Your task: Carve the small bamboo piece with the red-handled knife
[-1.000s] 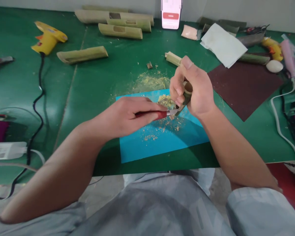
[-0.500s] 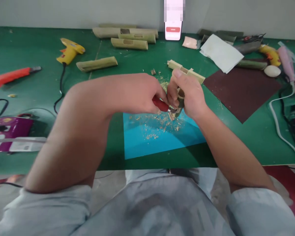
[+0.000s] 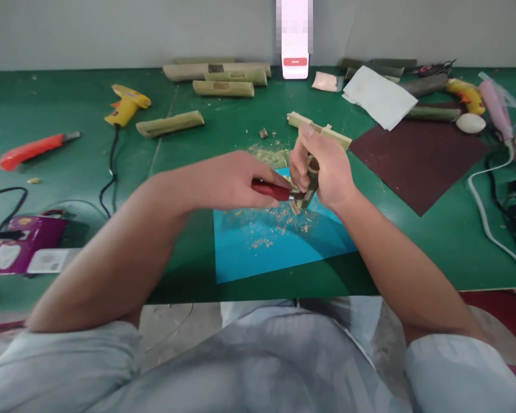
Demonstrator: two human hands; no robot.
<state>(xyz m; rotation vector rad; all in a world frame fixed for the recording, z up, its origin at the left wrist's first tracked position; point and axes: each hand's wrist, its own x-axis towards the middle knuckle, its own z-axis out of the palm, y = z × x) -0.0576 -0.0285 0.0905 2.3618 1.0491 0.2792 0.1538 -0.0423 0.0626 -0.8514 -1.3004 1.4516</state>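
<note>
My left hand (image 3: 241, 180) is closed around a red-handled carving tool (image 3: 272, 190), palm down. The tool's metal end meets the side of a short bamboo tube (image 3: 310, 186); its tip is hard to make out there. My right hand (image 3: 327, 166) grips that tube, which stands tilted with its open end up. Below both hands lies a blue sheet (image 3: 241, 258) strewn with pale shavings (image 3: 262, 244). Just behind my right hand rests a split, notched bamboo piece (image 3: 298, 120).
Several bamboo tubes (image 3: 223, 88) lie at the back. To the left are a yellow glue gun (image 3: 126, 106), a red utility knife (image 3: 32, 152) and a purple box (image 3: 43, 229). On the right are brown sandpaper (image 3: 417, 166), white paper (image 3: 380, 97) and a white cable (image 3: 485, 212).
My left hand and forearm have shifted left and lower, showing more of the red handle. My right hand keeps its hold on the bamboo tube. The whole view has moved slightly.
</note>
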